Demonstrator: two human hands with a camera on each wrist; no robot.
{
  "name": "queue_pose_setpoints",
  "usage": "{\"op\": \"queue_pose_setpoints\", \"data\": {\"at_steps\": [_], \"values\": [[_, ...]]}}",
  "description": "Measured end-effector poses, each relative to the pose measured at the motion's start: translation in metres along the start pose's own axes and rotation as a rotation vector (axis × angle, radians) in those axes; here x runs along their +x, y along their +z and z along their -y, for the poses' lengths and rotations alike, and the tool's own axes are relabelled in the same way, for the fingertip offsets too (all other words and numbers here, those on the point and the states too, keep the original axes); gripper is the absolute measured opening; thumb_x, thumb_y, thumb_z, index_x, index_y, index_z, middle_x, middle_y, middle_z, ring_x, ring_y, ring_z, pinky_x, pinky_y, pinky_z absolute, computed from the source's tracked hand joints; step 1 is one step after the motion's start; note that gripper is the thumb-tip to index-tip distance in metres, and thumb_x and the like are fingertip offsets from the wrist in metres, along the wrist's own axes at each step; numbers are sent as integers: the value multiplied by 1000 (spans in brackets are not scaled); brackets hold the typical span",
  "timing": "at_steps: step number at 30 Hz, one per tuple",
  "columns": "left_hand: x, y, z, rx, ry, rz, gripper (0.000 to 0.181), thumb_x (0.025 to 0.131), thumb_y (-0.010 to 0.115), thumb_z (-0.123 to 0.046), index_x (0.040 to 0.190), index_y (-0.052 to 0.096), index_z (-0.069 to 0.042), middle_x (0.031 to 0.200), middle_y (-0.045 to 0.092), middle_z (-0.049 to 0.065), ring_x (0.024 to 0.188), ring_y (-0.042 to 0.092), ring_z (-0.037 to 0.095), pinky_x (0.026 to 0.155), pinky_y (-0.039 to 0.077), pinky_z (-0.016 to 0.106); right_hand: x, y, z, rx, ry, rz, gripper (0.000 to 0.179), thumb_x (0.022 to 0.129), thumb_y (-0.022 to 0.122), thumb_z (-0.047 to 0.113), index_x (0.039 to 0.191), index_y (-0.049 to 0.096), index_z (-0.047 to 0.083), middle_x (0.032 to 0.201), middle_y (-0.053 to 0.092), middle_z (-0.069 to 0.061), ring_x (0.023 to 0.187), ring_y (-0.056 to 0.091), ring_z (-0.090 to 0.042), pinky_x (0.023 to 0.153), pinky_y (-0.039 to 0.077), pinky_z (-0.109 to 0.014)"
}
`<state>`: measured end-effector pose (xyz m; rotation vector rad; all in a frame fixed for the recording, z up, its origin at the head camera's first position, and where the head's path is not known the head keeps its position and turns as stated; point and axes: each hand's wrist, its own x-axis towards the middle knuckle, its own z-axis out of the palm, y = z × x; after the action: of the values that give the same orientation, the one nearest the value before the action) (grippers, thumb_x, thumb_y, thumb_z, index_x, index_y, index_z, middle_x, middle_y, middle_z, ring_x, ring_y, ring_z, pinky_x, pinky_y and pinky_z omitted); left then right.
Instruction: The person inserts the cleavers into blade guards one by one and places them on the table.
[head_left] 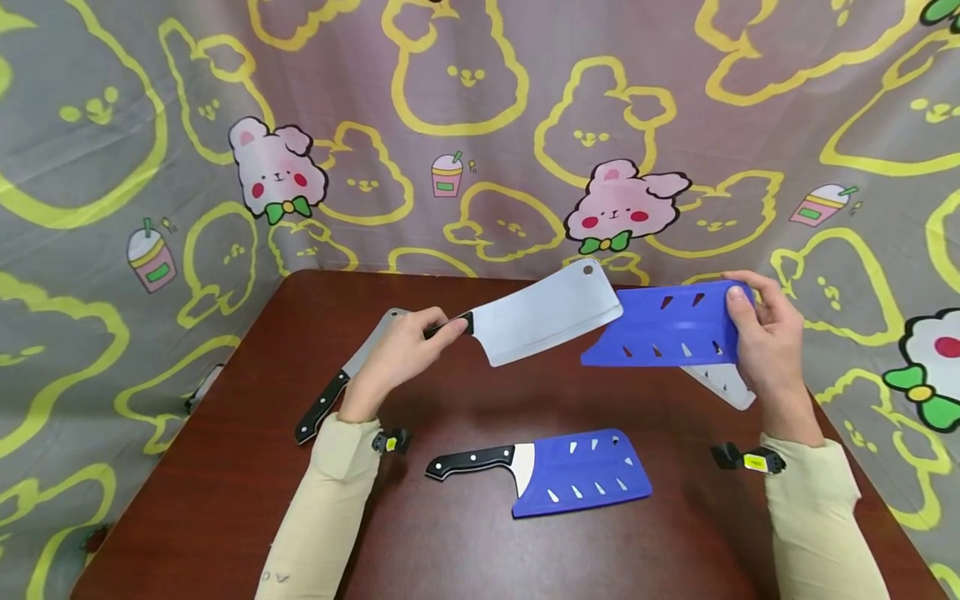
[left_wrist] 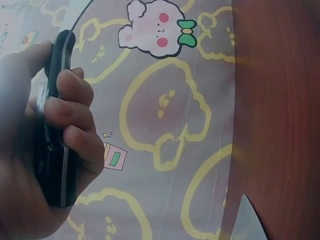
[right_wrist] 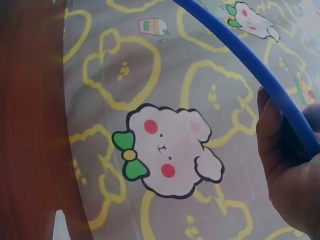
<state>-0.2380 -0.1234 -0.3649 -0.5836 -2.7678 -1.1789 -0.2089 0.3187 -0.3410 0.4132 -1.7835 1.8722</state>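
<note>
Steel cleaver [head_left: 543, 315] left, sheath [head_left: 667, 327] right.

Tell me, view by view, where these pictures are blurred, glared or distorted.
Head view: sharp and evenly lit, wide-angle bending at the edges, soft sheen on the broad steel cleaver. Left wrist view: the left hand is close, hazy and washed out; pale glare streaks the brown wooden table. Right wrist view: the blue plastic blade sheath is slightly soft.
</note>
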Motion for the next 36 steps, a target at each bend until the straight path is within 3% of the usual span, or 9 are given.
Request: {"op": "queue_pose_setpoints", "data": {"at_steps": [10, 20, 31, 36], "values": [[-1, 1, 3, -36, 29, -60, 41, 94, 53, -59, 84, 59, -19, 61, 54, 1, 57, 52, 19, 55, 40, 33, 2, 2, -2, 112, -44, -25, 29, 99, 53, 4, 125, 55, -9, 85, 72, -7, 64, 73, -14, 51, 55, -25], [0, 1, 9, -48, 18, -58, 44, 95, 51, -60, 83, 58, -18, 60, 53, 1, 57, 51, 19, 55, 40, 34, 0, 1, 2, 50, -57, -21, 32, 100, 52, 6, 128, 54, -8, 90, 71, -7, 66, 73, -12, 52, 55, -24], [-3, 2, 8, -59, 53, -41, 48, 96, 47, -61, 78, 56, -17, 58, 51, 0, 54, 48, 18, 54, 38, 32, 0, 4, 1, 88, -83, 17, 32, 100, 49, 3, 129, 51, -10, 88, 69, -9, 66, 73, -14, 54, 56, -24], [-4, 1, 7, -65, 59, -46, 45, 97, 48, -59, 76, 54, -19, 57, 50, 0, 53, 48, 18, 54, 38, 32, -1, 7, 4, 62, -84, -5, 32, 100, 50, 5, 128, 51, -11, 84, 68, -9, 62, 72, -14, 51, 55, -24]]}}
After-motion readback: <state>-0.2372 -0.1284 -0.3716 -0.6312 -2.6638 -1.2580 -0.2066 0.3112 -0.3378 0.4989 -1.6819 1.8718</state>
